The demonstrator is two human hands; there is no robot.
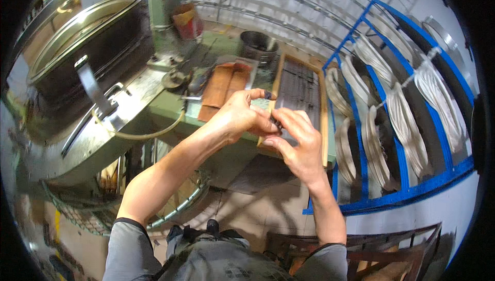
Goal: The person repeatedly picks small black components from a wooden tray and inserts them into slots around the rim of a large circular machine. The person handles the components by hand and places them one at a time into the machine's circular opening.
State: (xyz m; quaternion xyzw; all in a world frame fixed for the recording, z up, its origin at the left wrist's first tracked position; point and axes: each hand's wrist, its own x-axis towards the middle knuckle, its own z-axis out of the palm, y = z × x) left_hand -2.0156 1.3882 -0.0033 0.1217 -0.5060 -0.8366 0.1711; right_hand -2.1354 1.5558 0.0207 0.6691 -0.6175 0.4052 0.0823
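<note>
My left hand (246, 117) and my right hand (300, 141) meet over the near part of a wood-framed tray (325, 121). Their fingers are closed together around a small dark piece (277, 122), mostly hidden by the fingertips, so its kind cannot be made out. On the left hand, one finger points out to the right, and its tip is dark. Dark narrow strips (299, 82) lie in rows inside the tray. Just left of the hands, a brown-orange folded sheet (220, 88) rests on the green bench.
A round metal machine (87, 44) fills the left, with a thin hose (139, 135) along the bench (211, 49). A black pot (258, 46) and a red container (187, 22) stand behind. At right, a blue rack (399, 152) carries white coiled bundles (405, 126).
</note>
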